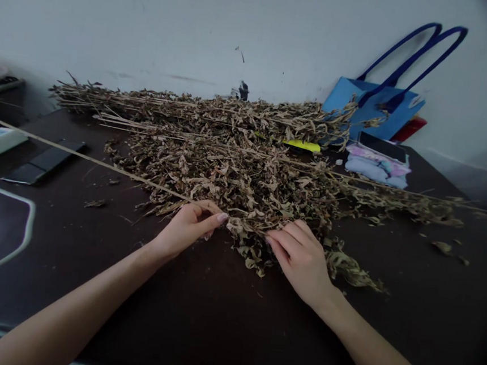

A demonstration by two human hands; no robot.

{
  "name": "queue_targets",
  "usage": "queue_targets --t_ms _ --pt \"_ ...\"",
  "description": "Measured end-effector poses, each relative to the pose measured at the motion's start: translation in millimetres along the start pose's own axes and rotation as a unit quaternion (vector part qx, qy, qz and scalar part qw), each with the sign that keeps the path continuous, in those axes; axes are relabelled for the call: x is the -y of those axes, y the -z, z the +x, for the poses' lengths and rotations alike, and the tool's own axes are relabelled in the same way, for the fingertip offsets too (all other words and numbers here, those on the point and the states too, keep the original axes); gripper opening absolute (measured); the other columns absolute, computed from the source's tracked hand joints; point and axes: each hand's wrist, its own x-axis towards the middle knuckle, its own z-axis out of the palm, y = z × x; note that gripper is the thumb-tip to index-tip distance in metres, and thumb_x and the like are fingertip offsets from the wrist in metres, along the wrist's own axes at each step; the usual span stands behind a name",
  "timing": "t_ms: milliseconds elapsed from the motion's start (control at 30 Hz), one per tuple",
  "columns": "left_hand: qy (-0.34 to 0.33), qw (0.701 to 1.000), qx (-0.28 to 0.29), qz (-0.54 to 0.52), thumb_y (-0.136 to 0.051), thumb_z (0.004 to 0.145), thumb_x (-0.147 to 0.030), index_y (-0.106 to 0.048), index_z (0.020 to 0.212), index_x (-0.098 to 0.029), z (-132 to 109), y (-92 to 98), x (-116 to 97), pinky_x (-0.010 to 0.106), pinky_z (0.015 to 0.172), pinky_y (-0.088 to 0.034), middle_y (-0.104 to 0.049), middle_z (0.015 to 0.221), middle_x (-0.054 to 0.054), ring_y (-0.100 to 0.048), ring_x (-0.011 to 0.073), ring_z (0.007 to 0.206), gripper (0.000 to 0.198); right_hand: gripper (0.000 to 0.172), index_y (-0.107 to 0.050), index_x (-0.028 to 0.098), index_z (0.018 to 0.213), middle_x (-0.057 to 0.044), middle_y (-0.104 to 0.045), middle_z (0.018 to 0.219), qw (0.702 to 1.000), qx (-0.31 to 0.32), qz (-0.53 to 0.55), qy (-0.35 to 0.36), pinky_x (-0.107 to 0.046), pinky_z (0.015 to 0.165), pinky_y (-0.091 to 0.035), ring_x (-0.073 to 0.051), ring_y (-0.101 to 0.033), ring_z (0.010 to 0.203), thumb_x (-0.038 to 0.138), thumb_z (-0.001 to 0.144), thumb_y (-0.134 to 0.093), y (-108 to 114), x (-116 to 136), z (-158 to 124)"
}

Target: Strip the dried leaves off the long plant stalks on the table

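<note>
Both hands are at work low over the table (197, 320); the left hand (195, 221) pinches a long dried stem (100, 162) between thumb and fingers, and the right hand (301, 250) has its fingertips drawn together on the leafy part of that same stem; just look at the line of it, the bare length running out beyond the left hand to the far left, the curled leaves (249, 242) hanging in the gap between the two hands, and a leafy tip (353, 270) lying on the table just right of the right hand!

Directly beyond both hands sits a broad heap of dried plants (227, 172), brown and crumpled; farther beyond, close to the wall (155, 27), lies a long bundle of stalks (148, 106); a yellow object (304, 146) peeks out past the heap, ahead of the right hand.

Out to the left of the left hand, a dark phone-like slab (44, 162) lies flat; over beyond the right hand, a folded cloth (368, 168) carries a dark flat device (381, 146); behind that leans a blue bag (342, 94), its dark blue handles (410, 35) standing up.
</note>
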Motion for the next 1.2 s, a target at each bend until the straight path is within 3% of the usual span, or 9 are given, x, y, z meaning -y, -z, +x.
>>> queue_targets --t_ms 200,500,733,900,1000,1200 --pt "-0.001 1.0 -0.008 0.011 -0.058 0.082 -0.035 -0.053 0.059 -0.014 0.3 -0.5 -0.1 0.019 0.047 -0.035 -0.046 0.061 -0.003 -0.041 0.0059 0.05 0.031 0.015 -0.064 0.015 0.081 -0.005 -0.053 0.071 1.0 0.004 0.003 0.006 -0.03 0.069 -0.04 -0.016 -0.044 0.073 0.015 0.086 -0.049 -1.1 -0.2 0.8" --pt "-0.054 0.995 0.025 0.084 -0.056 0.083 -0.032 -0.056 0.065 -0.014 1.5 10.2 2.2 0.021 0.053 -0.038 -0.049 0.066 -0.001 -0.046 0.0082 0.057 0.025 0.014 -0.062 0.015 0.083 -0.004 -0.052 0.071 0.998 0.011 0.057 -0.01 -0.029 0.067 -0.04 -0.015 -0.044 0.072 0.016 0.087 -0.049 2.4 -4.8 2.7" --pt "-0.065 0.993 0.016 0.101 -0.053 0.085 -0.031 -0.054 0.06 -0.015 1.4 10.8 2.0 0.022 0.056 -0.04 -0.048 0.066 -0.001 -0.048 0.0091 0.059 0.03 0.014 -0.063 0.016 0.083 -0.004 -0.053 0.071 0.998 0.008 0.052 -0.022 -0.03 0.069 -0.04 -0.015 -0.045 0.072 0.018 0.087 -0.049 6.5 -8.8 4.1" --pt "-0.062 0.989 0.004 0.134 -0.057 0.083 -0.03 -0.061 0.082 -0.015 0.0 8.2 7.3 0.025 0.061 -0.042 -0.057 0.076 0.002 -0.053 0.0124 0.068 0.016 0.013 -0.061 0.017 0.085 -0.003 -0.052 0.072 0.998 0.011 0.055 -0.018 -0.03 0.068 -0.04 -0.015 -0.043 0.072 0.017 0.088 -0.048 5.4 -7.8 3.8" --pt "-0.047 0.995 0.005 0.093 -0.061 0.08 -0.03 -0.058 0.096 -0.015 -0.2 5.9 9.1 0.023 0.058 -0.043 -0.055 0.074 0.0 -0.051 0.0111 0.065 0.022 0.014 -0.061 0.017 0.085 -0.003 -0.052 0.073 0.998 0.011 0.061 -0.013 -0.03 0.07 -0.04 -0.014 -0.044 0.072 0.017 0.088 -0.047 5.0 -6.6 3.8" --pt "-0.022 1.0 0.0 0.021 -0.063 0.079 -0.03 -0.058 0.098 -0.015 -0.3 0.2 5.7 0.021 0.055 -0.041 -0.056 0.075 0.0 -0.05 0.0093 0.061 0.025 0.017 -0.062 0.016 0.088 -0.005 -0.053 0.074 0.998 0.033 0.052 -0.015 -0.031 0.068 -0.041 -0.016 -0.046 0.074 0.018 0.089 -0.045 4.3 -1.5 2.2"
